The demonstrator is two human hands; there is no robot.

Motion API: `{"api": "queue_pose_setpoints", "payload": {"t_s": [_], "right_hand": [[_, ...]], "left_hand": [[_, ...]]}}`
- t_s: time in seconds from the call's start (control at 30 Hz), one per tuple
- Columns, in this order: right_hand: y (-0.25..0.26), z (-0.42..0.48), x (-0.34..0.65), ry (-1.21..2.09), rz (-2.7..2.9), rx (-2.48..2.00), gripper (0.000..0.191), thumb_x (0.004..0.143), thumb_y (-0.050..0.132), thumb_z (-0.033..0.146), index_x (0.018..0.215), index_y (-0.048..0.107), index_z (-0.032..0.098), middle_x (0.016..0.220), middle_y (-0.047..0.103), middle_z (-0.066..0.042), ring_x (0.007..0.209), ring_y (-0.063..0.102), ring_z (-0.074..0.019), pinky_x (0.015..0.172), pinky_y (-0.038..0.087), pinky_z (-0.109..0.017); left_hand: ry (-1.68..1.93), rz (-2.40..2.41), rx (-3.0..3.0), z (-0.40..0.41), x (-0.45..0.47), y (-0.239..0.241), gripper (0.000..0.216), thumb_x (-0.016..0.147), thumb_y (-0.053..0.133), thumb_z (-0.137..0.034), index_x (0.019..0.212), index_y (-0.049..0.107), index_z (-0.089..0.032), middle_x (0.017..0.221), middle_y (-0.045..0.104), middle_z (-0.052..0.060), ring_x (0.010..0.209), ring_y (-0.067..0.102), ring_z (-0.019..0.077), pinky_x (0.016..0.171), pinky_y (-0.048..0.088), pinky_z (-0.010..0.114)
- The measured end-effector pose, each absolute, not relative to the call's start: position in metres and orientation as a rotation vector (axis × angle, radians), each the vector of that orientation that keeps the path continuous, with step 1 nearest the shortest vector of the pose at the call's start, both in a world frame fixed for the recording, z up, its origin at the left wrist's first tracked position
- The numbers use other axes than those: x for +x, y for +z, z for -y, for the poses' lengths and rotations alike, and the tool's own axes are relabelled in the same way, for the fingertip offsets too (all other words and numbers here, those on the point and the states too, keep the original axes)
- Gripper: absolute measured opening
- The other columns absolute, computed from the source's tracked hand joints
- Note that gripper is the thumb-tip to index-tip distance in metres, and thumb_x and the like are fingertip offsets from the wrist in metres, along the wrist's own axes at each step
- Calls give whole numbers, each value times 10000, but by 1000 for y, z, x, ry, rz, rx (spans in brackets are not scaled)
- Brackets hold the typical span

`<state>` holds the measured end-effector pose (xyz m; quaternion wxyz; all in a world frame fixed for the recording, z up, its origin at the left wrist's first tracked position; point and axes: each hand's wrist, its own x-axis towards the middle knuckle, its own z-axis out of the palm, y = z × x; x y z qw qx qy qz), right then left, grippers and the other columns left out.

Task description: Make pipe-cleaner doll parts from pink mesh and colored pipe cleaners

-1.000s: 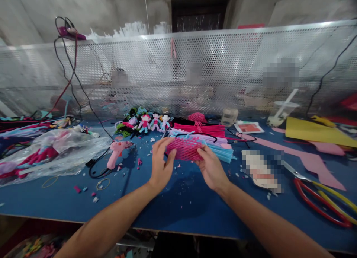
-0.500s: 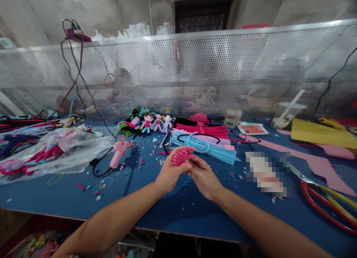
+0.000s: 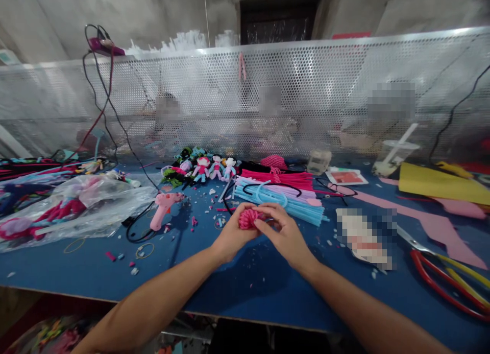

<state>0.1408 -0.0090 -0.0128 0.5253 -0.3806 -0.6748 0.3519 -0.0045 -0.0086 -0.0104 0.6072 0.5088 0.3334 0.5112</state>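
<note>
Between my hands, above the blue table, is a rounded pink piece that looks coiled from pipe cleaners (image 3: 248,219). My left hand (image 3: 233,236) is wrapped around it from the left and below. My right hand (image 3: 281,231) grips its right side, with the thumb pressed on the front and the fingers over the top. Just behind my hands lie bundles of light blue pipe cleaners (image 3: 298,208) and bright pink pipe cleaners (image 3: 291,179). A similar pink coiled piece (image 3: 274,161) rests farther back.
A pink glue gun (image 3: 164,210) lies to the left, near a clear plastic bag (image 3: 126,198). Small dolls (image 3: 216,167) sit at the back. On the right are large scissors (image 3: 424,252), yellow sheets (image 3: 440,183) and a plastic cup (image 3: 394,155). A perforated metal screen (image 3: 214,98) stands behind.
The pink coiled piece has turned in my hands and now faces me more. My right fingers have shifted up over its top, with the thumb moving onto its front.
</note>
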Motion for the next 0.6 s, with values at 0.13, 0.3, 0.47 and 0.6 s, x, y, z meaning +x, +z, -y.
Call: {"api": "queue_pose_setpoints", "payload": {"t_s": [0.13, 0.3, 0.47, 0.6], "right_hand": [[-14, 6, 140, 806, 1591, -888, 122, 794, 625, 288, 894, 639, 219, 1006, 610, -50, 940, 580, -200, 796, 477, -323], [-17, 6, 141, 943, 1528, -874, 117, 821, 593, 294, 900, 590, 208, 865, 640, -22, 803, 616, -172, 754, 493, -310], [-17, 5, 142, 909, 1465, -945, 161, 801, 619, 315, 908, 608, 195, 797, 641, -22, 670, 609, -155, 639, 504, -286], [-19, 6, 139, 739, 1513, -929, 103, 803, 618, 278, 861, 625, 194, 854, 620, -37, 738, 617, -164, 678, 522, -294]], "left_hand": [[1184, -695, 1190, 7, -4, -13, 447, 629, 726, -91, 1025, 558, -212, 990, 586, 16, 871, 554, 123, 764, 435, 230], [943, -687, 1173, 2, -8, -17, 475, 634, 771, -211, 1061, 569, -159, 767, 603, 21, 657, 561, 106, 581, 422, 207], [823, -809, 1237, -1, -13, -17, 370, 727, 680, -431, 948, 560, -159, 700, 571, 9, 484, 490, 77, 418, 321, 191], [935, -866, 1210, -3, -12, -17, 345, 758, 632, -478, 789, 516, -155, 628, 470, -31, 433, 330, 32, 399, 175, 185]]}}
